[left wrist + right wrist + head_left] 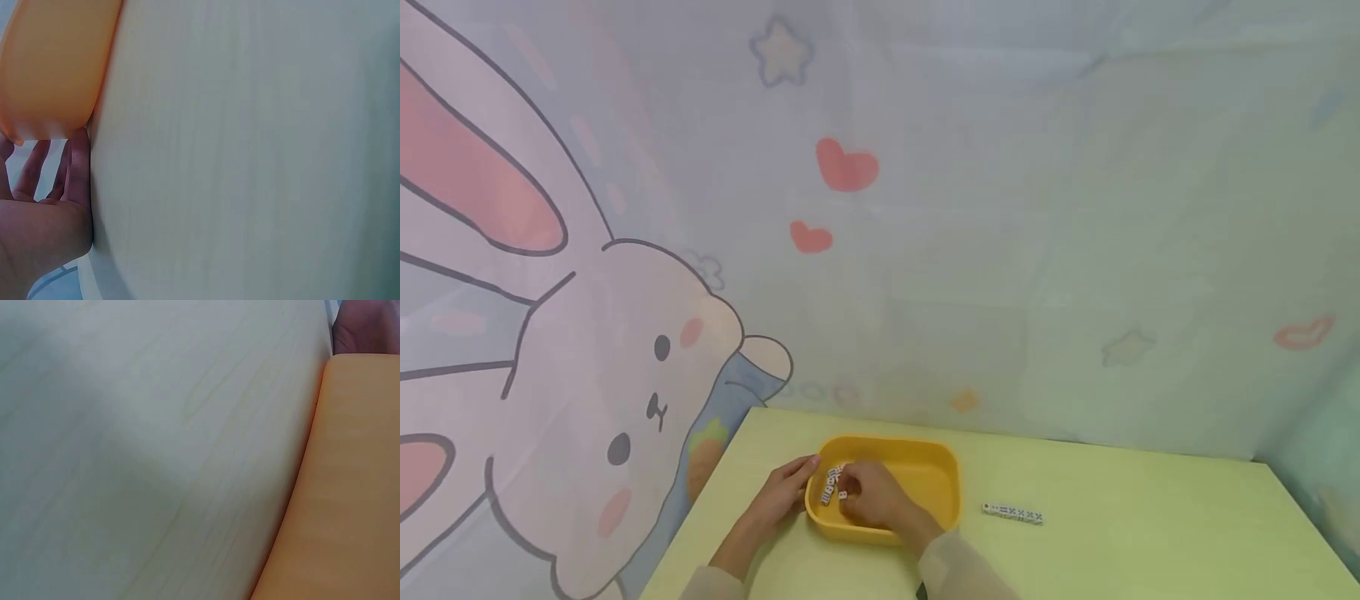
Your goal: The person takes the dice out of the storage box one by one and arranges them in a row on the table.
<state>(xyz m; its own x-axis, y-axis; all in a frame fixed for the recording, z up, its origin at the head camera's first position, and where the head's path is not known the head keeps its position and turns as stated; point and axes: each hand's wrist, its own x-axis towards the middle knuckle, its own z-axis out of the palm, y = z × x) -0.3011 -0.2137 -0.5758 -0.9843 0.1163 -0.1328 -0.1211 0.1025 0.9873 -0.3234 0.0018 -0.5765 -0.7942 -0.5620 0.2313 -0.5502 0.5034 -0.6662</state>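
In the head view, a yellow plastic tray [925, 451] with rounded corners stands on the table. My left hand [781, 493] holds its left end, thumb at the rim and fingers against the outer wall; the left wrist view shows those fingers [78, 162] touching the tray's end. Inside the tray, my right hand [874, 493] reaches to the left part with bent fingers and pinches a small white die [842, 495]. Several other white dice [829, 487] lie close together beside it, partly hidden by the hand. The right wrist view shows only the tray's outer side [356, 475].
A straight row of white dice [1012, 512] lies on the pale yellow-green table [1135, 525], right of the tray. Behind the table hangs a cloth backdrop [1000, 250] printed with a rabbit, hearts and stars. A dark object [922, 592] shows by the right sleeve.
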